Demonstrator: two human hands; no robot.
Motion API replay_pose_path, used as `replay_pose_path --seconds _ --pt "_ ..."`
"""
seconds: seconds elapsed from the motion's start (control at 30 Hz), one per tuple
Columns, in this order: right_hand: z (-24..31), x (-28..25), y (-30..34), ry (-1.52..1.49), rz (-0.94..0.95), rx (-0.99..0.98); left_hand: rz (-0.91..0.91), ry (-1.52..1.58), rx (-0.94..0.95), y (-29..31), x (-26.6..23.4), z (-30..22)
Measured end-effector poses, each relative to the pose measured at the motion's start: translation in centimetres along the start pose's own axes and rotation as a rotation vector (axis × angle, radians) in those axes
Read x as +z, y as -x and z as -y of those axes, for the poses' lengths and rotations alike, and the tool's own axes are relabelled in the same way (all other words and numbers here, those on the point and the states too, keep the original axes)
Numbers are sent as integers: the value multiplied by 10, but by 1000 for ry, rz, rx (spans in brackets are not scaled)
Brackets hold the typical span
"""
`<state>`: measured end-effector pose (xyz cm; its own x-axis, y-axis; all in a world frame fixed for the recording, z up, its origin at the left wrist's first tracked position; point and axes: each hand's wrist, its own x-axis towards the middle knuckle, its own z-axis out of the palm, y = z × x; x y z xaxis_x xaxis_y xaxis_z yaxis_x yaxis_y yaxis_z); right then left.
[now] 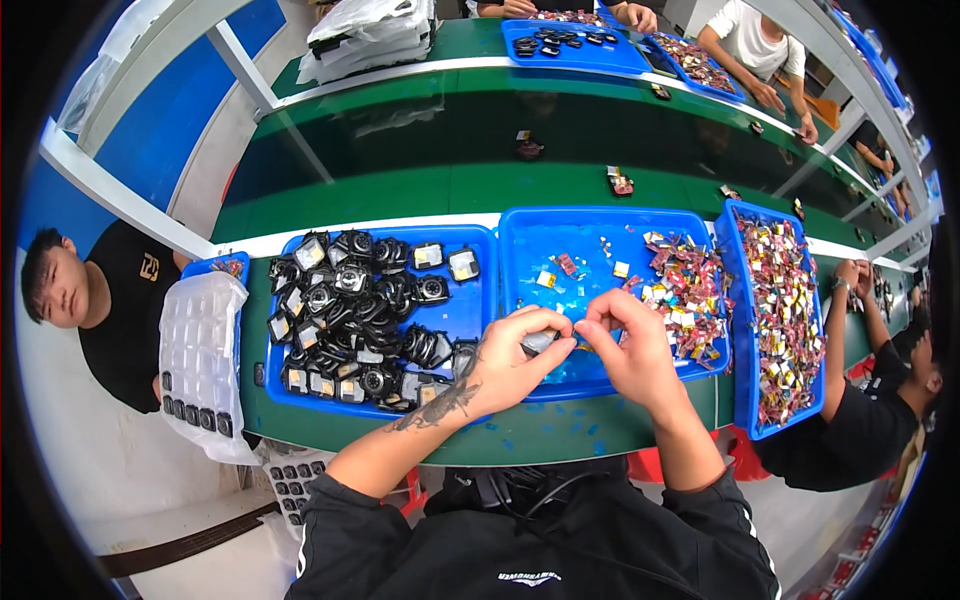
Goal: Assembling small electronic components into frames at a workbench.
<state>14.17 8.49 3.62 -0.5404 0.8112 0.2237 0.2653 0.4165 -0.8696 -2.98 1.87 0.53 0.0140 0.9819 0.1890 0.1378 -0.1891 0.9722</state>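
My left hand (515, 360) is closed on a small black watch case (538, 343) with a greyish face, mostly covered by the fingers. Close beside it, my right hand (640, 350) pinches thumb and forefinger together at the case's edge; whatever lies between them is too small to make out. Both hands are over the front of a blue tray (535, 225), which holds small red circuit boards with yellow-and-white battery cells (690, 300), heaped on its right side. Left of it, another blue tray (462, 320) carries a pile of black watch cases (350, 290).
A narrow blue tray (743, 385) at right is full of similar boards. White moulded trays (200, 330) stand at far left. Behind runs a green conveyor belt (420, 180) with a few loose parts (620, 182). Co-workers sit at left (120, 300), right (850, 430) and across (755, 50).
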Motion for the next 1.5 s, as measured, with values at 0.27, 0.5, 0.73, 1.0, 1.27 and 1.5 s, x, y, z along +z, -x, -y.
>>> replay_pose_path --seconds 0.27,0.5,0.73,1.0,1.27,1.5 --pt "3 -1 10 443 -83 -62 -56 294 -276 0 -6 -1" --pt "-17 5 14 -625 130 163 208 619 -412 2 -9 -7" --pt "-3 3 19 -484 -61 80 69 455 -326 1 -3 -7" --pt "20 2 31 -113 -211 69 -25 579 -210 5 -3 -1" --pt "27 21 20 116 -198 96 26 599 -178 14 13 -11" --pt "27 23 19 62 -229 81 -12 548 -181 16 15 -1"
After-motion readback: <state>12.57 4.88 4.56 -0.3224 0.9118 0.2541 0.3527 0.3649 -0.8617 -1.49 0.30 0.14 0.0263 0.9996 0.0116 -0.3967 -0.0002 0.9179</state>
